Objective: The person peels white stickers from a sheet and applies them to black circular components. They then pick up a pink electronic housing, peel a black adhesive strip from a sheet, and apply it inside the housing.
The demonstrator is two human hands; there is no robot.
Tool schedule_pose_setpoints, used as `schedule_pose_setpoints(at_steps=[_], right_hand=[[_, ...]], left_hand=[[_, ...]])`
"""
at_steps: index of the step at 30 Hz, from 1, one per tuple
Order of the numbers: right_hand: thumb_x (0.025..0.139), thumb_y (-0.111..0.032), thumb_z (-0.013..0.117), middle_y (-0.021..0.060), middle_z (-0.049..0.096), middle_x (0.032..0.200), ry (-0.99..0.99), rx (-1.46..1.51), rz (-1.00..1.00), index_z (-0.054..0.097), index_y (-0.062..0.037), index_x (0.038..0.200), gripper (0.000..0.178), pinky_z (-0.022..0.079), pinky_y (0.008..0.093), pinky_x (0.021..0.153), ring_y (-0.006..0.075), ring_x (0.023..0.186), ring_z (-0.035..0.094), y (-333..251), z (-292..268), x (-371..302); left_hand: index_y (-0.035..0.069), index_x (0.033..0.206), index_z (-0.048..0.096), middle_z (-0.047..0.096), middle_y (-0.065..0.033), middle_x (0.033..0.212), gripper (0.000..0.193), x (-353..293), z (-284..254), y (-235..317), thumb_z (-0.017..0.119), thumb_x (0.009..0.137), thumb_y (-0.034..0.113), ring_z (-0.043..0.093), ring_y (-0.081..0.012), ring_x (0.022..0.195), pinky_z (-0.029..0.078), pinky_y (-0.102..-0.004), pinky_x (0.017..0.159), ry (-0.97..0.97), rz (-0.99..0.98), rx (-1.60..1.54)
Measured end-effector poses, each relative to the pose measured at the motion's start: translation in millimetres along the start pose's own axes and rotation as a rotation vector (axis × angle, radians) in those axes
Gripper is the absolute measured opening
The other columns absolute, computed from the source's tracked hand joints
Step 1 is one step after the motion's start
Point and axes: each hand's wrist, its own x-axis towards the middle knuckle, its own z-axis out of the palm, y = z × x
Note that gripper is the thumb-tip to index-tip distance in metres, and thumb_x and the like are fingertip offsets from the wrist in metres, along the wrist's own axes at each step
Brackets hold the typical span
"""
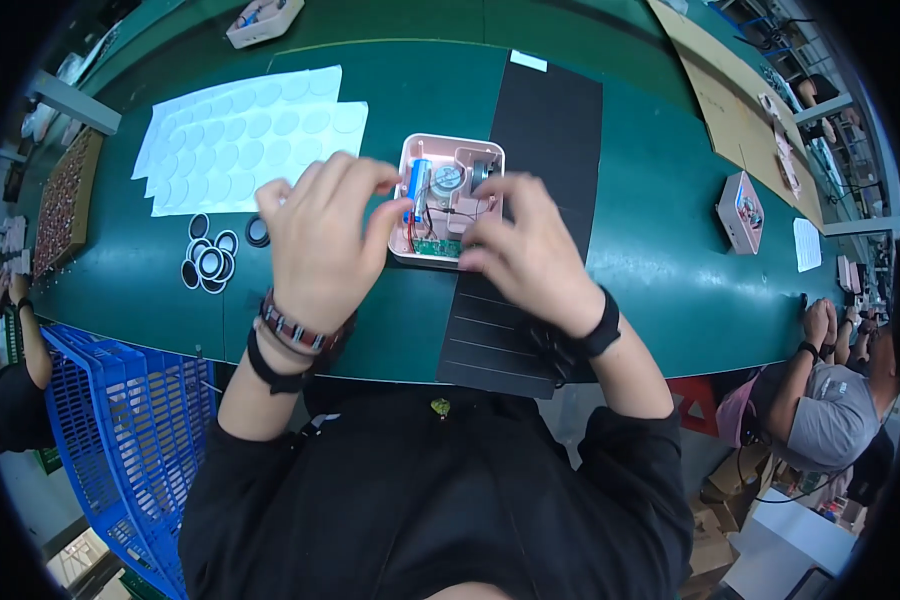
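A pale pink plastic housing point(403, 165), roughly square with rounded corners, lies open side up in front of me. Inside are a blue cylindrical battery point(417, 188), a round speaker point(448, 181), a dark round part point(482, 172), thin wires and a green circuit board point(435, 247). My left hand point(325, 225) is over the housing's left edge, thumb and index finger apart beside the battery. At the right edge my right hand point(530, 245) has its curved fingers apart, hiding part of the interior. Neither hand visibly grips anything; both are slightly blurred.
Beneath the housing's right side runs a black sheet point(555, 130) on the green table point(660, 250). To the left are white sheets of round stickers point(255, 125) and several black-and-white rings point(210, 262). Another pink housing point(740, 215) stands right; a blue crate point(135, 420) sits below left. Co-workers flank the table.
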Motion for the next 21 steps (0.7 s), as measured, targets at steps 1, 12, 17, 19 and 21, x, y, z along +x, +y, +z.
schedule_pose_setpoints(at_steps=[1, 12, 17, 19, 21], right_hand=[[0.069, -0.009, 0.074, 0.0116, 0.050, 0.103, -0.029, -0.108, -0.118, 0.058, -0.0022, 0.086, 0.025, 0.046, 0.0402, 0.082, 0.0279, 0.093, 0.056, -8.7, -2.3, -5.4], [0.073, -0.005, 0.066, 0.0129, 0.058, 0.102, 0.195, -0.472, 0.079, 0.058, -0.0025, 0.088, 0.017, 0.050, 0.0405, 0.074, 0.0325, 0.090, 0.058, 39.0, -49.1, 12.4], [0.075, 0.004, 0.057, 0.0144, 0.057, 0.118, 0.292, -0.756, 0.304, 0.060, -0.0019, 0.101, 0.027, 0.051, 0.0402, 0.085, 0.0338, 0.104, 0.058, 186.9, -115.2, -31.7], [0.074, 0.002, 0.059, 0.0148, 0.057, 0.116, 0.257, -0.835, 0.418, 0.061, -0.0028, 0.106, 0.032, 0.050, 0.0412, 0.085, 0.0344, 0.105, 0.057, 216.9, -137.7, -67.0], [0.073, 0.001, 0.063, 0.0170, 0.057, 0.114, 0.213, -0.964, 0.569, 0.060, -0.0027, 0.104, 0.031, 0.049, 0.0420, 0.086, 0.0356, 0.105, 0.056, 222.4, -161.7, -95.5]], left_hand=[[0.013, 0.080, 0.062, 0.059, 0.0015, 0.079, 0.011, -2.5, -8.8, 6.2, 0.068, 0.074, 0.019, 0.055, -0.0171, 0.076, 0.031, -0.0378, 0.073, 0.011, 0.011, 0.006], [0.015, 0.104, 0.064, 0.060, -0.0005, 0.115, 0.036, -36.5, 27.0, 42.3, 0.074, 0.071, 0.027, 0.057, -0.0199, 0.097, 0.041, -0.0350, 0.082, -0.572, 0.621, -0.312], [0.016, 0.112, 0.062, 0.058, -0.0030, 0.120, 0.045, -14.6, 21.6, 15.8, 0.075, 0.071, 0.030, 0.056, -0.0210, 0.105, 0.042, -0.0362, 0.086, -0.667, 0.648, -0.209], [0.015, 0.108, 0.064, 0.060, -0.0051, 0.115, 0.042, 22.3, 18.5, -4.2, 0.075, 0.070, 0.030, 0.057, -0.0224, 0.103, 0.044, -0.0385, 0.085, -0.701, 0.638, -0.152], [0.013, 0.099, 0.067, 0.064, -0.0083, 0.097, 0.032, 85.4, 40.8, -43.4, 0.074, 0.073, 0.031, 0.060, -0.0271, 0.097, 0.044, -0.0430, 0.085, -0.738, 0.348, 0.033]])
